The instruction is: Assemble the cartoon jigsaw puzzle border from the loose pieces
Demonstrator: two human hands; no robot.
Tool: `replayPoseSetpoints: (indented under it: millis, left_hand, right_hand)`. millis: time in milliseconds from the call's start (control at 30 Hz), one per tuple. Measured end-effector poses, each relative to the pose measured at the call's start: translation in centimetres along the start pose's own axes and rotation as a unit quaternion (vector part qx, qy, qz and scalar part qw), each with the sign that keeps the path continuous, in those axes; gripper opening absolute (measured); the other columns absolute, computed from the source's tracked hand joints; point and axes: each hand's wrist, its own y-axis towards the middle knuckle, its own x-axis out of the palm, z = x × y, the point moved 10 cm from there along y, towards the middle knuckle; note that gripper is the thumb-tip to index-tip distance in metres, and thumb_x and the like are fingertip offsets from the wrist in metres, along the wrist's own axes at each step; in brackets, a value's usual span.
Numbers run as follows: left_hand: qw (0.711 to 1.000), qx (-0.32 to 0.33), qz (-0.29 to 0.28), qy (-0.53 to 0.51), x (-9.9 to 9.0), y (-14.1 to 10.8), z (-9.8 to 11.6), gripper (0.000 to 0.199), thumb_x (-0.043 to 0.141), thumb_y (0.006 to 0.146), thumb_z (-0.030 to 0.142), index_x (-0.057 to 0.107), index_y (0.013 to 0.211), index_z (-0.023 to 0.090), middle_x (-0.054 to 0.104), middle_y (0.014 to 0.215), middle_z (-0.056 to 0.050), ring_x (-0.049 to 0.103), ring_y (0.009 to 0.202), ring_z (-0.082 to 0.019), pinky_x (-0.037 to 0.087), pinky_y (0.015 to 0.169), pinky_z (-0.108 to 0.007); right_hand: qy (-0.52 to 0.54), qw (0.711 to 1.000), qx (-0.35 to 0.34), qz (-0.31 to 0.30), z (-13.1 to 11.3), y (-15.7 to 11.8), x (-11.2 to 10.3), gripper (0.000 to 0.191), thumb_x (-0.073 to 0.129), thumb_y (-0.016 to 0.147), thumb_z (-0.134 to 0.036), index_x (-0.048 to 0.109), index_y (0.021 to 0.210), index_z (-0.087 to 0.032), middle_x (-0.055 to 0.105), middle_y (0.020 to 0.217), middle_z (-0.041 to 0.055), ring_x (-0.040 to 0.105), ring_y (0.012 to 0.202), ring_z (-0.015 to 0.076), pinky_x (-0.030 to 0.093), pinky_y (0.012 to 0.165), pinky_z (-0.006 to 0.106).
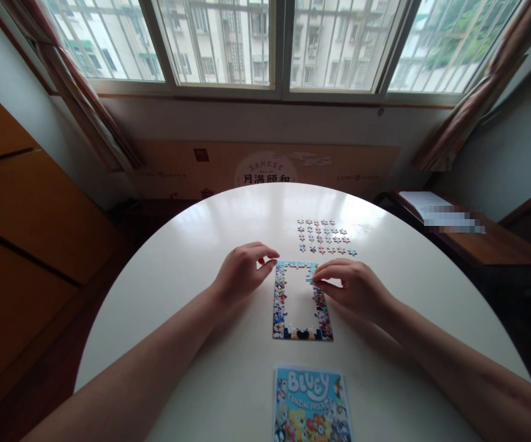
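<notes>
A jigsaw puzzle [279,313] lies on the white table, its border joined into a rectangular frame around a bare middle. My right hand [350,283] is at its upper right, with thumb and fingertips pinched on a small light-blue puzzle piece [310,278] at the frame's inner edge. By the upper left corner is my left hand [245,268], thumb and fingers apart with nothing visible between them. Beyond the frame, several loose puzzle pieces [319,232] are laid out in rows. Nearer to me lies a blue picture sheet [311,402] reading "Bluey Fanzine Project".
The round white table [177,245] has its far edge close to a printed cardboard panel [168,159] under the window. To the right, a wooden desk [499,245] bears white paper [422,205]. Wooden cabinet doors [30,227] stand at the left.
</notes>
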Motion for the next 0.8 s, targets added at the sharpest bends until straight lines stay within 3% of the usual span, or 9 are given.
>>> replayPoseSetpoints:
  millis: [400, 800]
  left_hand:
    - [0.999, 0.006, -0.031, 0.006, 0.7, 0.0, 0.2, 0.015, 0.062, 0.085, 0.015, 0.076, 0.090, 0.019, 0.075, 0.091, -0.006, 0.067, 0.072, -0.016, 0.056, 0.069, -0.031]
    - [0.999, 0.013, -0.031, 0.000, 0.7, -0.1, 0.7, 0.009, 0.067, 0.087, 0.017, 0.076, 0.088, 0.018, 0.073, 0.089, -0.004, 0.065, 0.069, -0.014, 0.053, 0.064, -0.027]
  right_hand:
    - [0.004, 1.000, 0.001, 0.013, 0.1, 0.0, -0.1, 0.010, 0.069, 0.086, -0.024, 0.078, 0.088, -0.029, 0.078, 0.093, 0.0004, 0.072, 0.085, 0.0201, 0.058, 0.078, 0.038]
    - [0.024, 0.997, -0.056, 0.051, -1.7, -0.2, -1.1, 0.009, 0.070, 0.088, -0.023, 0.078, 0.090, -0.026, 0.078, 0.092, 0.0014, 0.072, 0.084, 0.0183, 0.059, 0.077, 0.035]
